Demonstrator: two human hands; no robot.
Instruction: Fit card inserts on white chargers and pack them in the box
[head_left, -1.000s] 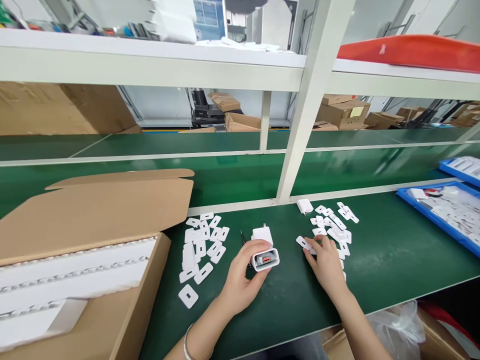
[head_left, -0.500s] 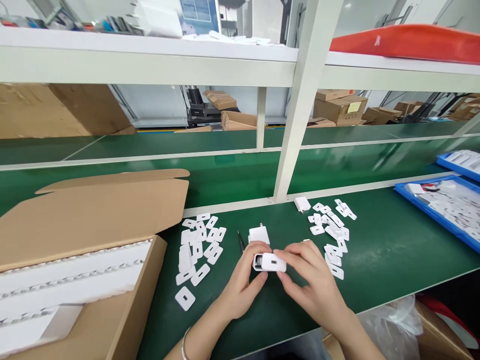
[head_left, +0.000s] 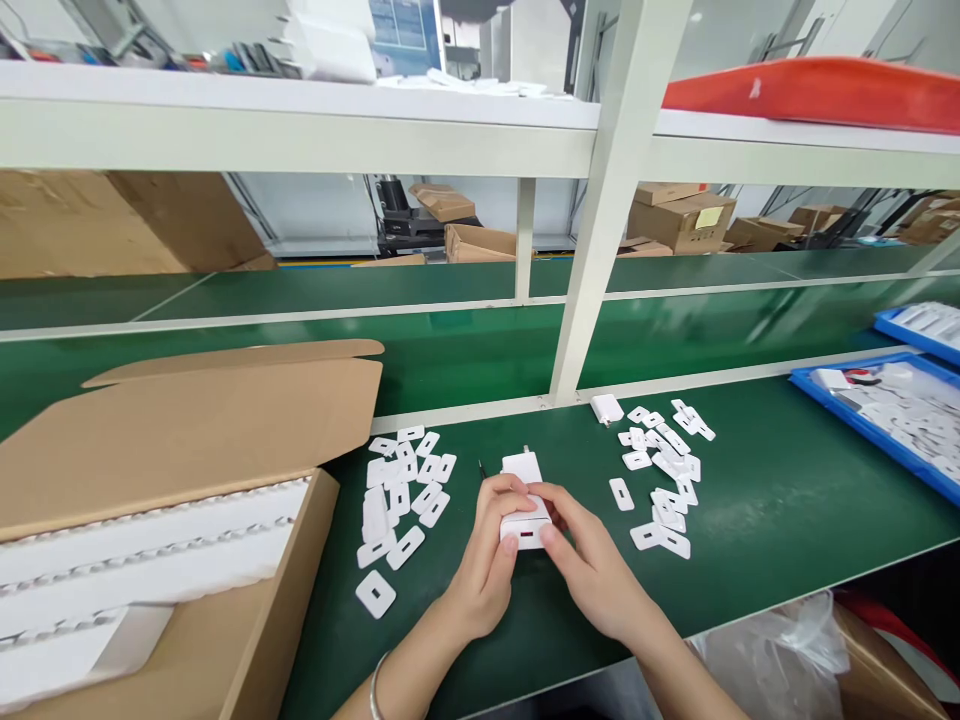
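Both hands grip a white plug-in charger (head_left: 523, 535) between them, its slotted end toward me. My left hand (head_left: 484, 560) closes on its left side, the thumb by the front face. From the right, the fingers of my right hand (head_left: 589, 565) press on the top and edge. The end plate sits against the housing; whether it is fully seated I cannot tell. Just behind lies another white charger (head_left: 523, 464) with its plug pointing away, next to a dark pen-like tool (head_left: 482, 470), partly hidden. Small slotted white plates (head_left: 406, 548) are scattered on the left, and more white plates (head_left: 675, 543) on the right.
An open cardboard box (head_left: 300, 570) with white dividers stands at the left. A further white charger (head_left: 606, 408) lies by the shelf post (head_left: 589, 290). Blue trays (head_left: 855, 410) of parts are at the far right. A plastic bag (head_left: 780, 650) hangs below the table edge.
The slotted plate, earlier offset to the right of the open housing, now lies over its end. The charger has tilted, showing its top, and both hands have closed in around it.
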